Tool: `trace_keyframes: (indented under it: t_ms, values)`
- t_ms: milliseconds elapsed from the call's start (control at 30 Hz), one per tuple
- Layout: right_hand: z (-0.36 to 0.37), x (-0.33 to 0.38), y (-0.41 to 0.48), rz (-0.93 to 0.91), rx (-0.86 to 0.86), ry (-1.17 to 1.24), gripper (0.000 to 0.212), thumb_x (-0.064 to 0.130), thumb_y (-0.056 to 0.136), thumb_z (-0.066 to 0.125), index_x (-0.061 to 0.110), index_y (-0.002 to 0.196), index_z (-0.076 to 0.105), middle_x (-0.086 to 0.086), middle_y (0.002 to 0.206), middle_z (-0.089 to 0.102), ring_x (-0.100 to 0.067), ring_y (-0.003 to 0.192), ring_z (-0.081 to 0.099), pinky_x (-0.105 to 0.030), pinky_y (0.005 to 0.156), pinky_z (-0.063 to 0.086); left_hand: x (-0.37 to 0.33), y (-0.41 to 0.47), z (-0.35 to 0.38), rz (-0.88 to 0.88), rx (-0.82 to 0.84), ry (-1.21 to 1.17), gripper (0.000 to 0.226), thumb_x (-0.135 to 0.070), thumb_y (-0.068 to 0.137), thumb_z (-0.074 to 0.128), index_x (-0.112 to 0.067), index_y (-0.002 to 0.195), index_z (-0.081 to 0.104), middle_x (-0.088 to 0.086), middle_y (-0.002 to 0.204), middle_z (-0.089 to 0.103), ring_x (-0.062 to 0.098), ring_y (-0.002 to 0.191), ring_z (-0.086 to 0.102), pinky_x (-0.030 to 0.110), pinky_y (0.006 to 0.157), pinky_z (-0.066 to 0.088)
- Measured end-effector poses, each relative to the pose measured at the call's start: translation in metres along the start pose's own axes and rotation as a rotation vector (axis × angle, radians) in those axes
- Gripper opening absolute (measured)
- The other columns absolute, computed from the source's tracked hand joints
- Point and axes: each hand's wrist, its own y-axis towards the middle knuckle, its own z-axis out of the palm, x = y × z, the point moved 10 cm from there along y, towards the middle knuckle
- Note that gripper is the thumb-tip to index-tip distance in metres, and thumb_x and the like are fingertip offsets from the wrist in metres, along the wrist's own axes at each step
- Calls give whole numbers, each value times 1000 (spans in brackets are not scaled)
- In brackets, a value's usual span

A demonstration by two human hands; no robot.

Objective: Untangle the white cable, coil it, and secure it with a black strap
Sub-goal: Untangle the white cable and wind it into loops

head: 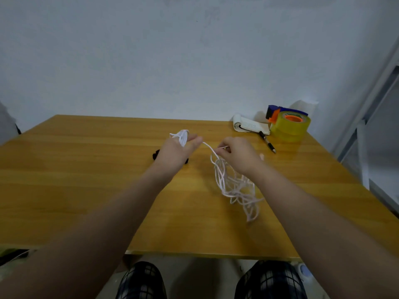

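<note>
The white cable (235, 186) lies in a loose tangle on the wooden table (86, 190), right of centre. Several turns of it are wound around my left hand (177, 151), which is raised above the table's middle. A taut strand runs from that coil to my right hand (237, 154), whose fingertips pinch the cable just above the tangle. The black strap (155, 154) lies on the table under my left hand; only its two ends show on either side of the wrist.
At the back right corner stand a tape dispenser with a yellowish tape roll (290, 125), a small notepad (248, 126) and a black pen (267, 144). A pale wall rises behind the table. My knees show below the front edge.
</note>
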Motion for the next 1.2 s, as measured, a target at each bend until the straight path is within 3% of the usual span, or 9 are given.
trace_keyframes:
  t_ms: [67, 133, 200, 267, 333, 567, 967, 1067, 1200]
  values:
    - [-3, 5, -3, -9, -34, -12, 23, 33, 91, 58, 13, 98, 66, -7, 92, 68, -24, 87, 62, -37, 72, 51, -5, 0, 15, 73, 71, 148, 46, -43, 86, 63, -20, 126, 60, 2, 133, 57, 18, 119, 55, 32, 95, 45]
    - [-8, 9, -4, -23, -69, -45, 23, 33, 92, 56, 13, 100, 66, 0, 80, 64, -23, 84, 60, -31, 66, 44, -10, -2, 28, 108, 143, 257, 50, -41, 87, 62, -20, 132, 56, 1, 139, 53, 16, 128, 48, 29, 100, 39]
    - [-14, 13, -6, -32, -113, -57, 24, 32, 93, 53, 12, 100, 65, 4, 70, 55, -21, 75, 55, -28, 61, 37, -7, -5, 40, 69, 185, 217, 46, -42, 87, 63, -21, 127, 60, 3, 106, 67, 11, 91, 64, 29, 76, 46]
    - [-20, 17, -8, -35, -167, -26, 23, 31, 93, 52, 12, 99, 64, 3, 71, 56, -18, 70, 51, -29, 58, 36, -3, -9, 41, -7, 141, 3, 36, -40, 85, 66, -20, 115, 68, -7, 56, 57, 2, 41, 44, 24, 48, 34]
    - [-26, 21, -10, -47, -207, 24, 21, 29, 93, 54, 11, 96, 64, 8, 62, 49, -11, 58, 44, -27, 50, 32, 5, -8, 36, -87, 48, -194, 27, -35, 86, 67, -17, 106, 72, -13, 33, 40, 3, 30, 31, 20, 41, 27]
    - [-34, 15, -15, 0, -201, 192, 16, 27, 95, 52, 14, 87, 56, 8, 58, 47, -3, 53, 43, -26, 52, 30, -11, -7, 22, -93, -90, -467, 10, -22, 89, 62, -13, 91, 68, -12, 39, 35, 5, 31, 27, 20, 39, 24]
    - [-19, -204, -80, 887, -205, 350, 31, 13, 93, 47, -7, 114, 59, -13, 82, 55, -27, 80, 51, -37, 72, 48, -11, 5, -68, -23, -442, -757, 18, -22, 98, 48, -19, 82, 55, -13, 34, 28, 7, 32, 25, 24, 43, 23]
    - [-38, -174, -73, 765, -274, 140, 42, 20, 91, 53, 8, 131, 47, -17, 125, 52, -34, 113, 50, -41, 91, 43, -26, 7, -35, 45, -225, -680, 19, -21, 99, 46, -18, 82, 55, -13, 36, 27, 6, 31, 24, 20, 40, 22]
    - [-40, -34, -35, -33, -214, 292, 54, 37, 88, 62, 23, 137, 44, 1, 142, 43, -16, 133, 36, -39, 113, 27, -43, 1, 18, 25, 49, -780, 20, -21, 100, 46, -16, 85, 58, -11, 41, 23, 6, 35, 19, 20, 40, 22]
